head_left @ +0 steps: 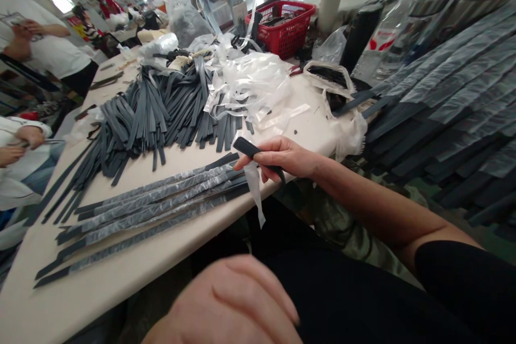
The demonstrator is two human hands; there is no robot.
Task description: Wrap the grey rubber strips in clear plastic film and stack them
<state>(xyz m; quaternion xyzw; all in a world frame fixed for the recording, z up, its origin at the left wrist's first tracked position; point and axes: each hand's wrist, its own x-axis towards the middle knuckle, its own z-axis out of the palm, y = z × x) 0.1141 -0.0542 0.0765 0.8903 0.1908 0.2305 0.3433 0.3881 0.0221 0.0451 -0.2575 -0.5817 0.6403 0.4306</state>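
My right hand (282, 157) is closed on a dark grey strap (246, 147), pinched between thumb and fingers near the table edge. A strip of white plastic film (255, 193) hangs down beneath these fingers. My left hand (231, 301) is large and blurred at the bottom of the view, close to the camera. Its fingers look curled together, and whatever they hold is hidden. Several straps wrapped in clear film (161, 199) lie side by side on the table, left of my right hand. Behind them spreads a heap of loose dark grey straps (151, 110).
White plastic scraps (258, 83) pile up on the table (133, 279), in front of a red basket (286, 29). More film-wrapped straps (455, 107) hang at the right, below bottles (382, 45). Another person (44, 32) stands at the left; another person's hands (24, 142) are below.
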